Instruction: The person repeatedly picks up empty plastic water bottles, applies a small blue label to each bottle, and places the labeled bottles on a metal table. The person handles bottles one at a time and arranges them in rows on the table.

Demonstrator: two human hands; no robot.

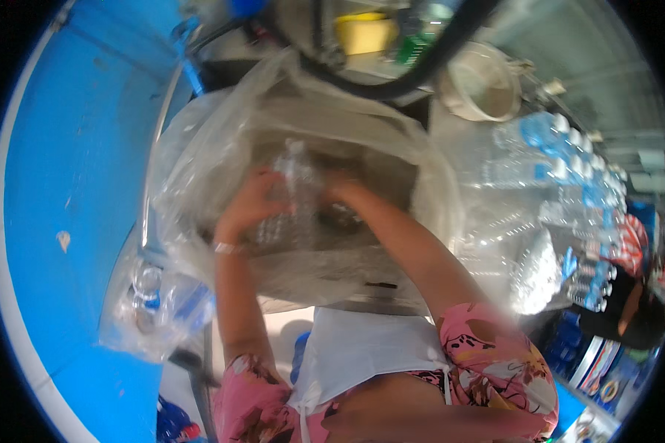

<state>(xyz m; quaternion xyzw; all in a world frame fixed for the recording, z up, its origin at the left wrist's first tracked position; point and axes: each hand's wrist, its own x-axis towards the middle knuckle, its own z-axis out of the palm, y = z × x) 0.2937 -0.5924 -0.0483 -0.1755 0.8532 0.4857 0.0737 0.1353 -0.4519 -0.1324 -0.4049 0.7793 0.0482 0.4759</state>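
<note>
A large translucent plastic bag (pixel 199 166) lies open before me, and both my hands are inside its mouth. My left hand (pixel 257 199), with a band at the wrist, has its fingers around one side of a clear plastic bottle (pixel 300 171). The bottle's neck points away from me, and motion blurs its outline. More clear bottles (pixel 269 230) show faintly below that hand. My right hand (pixel 338 185) is just right of the held bottle. Its fingers are blurred and partly hidden, so its grip does not show.
To the right stand several rows of clear bottles with white caps (pixel 559 166). A whitish bucket (pixel 479 83) is beyond them, and a dark hose (pixel 399 83) arches behind the bag. A blue panel (pixel 72 183) borders the left, near a smaller bag of bottles (pixel 149 310). A person (pixel 632 299) is at far right.
</note>
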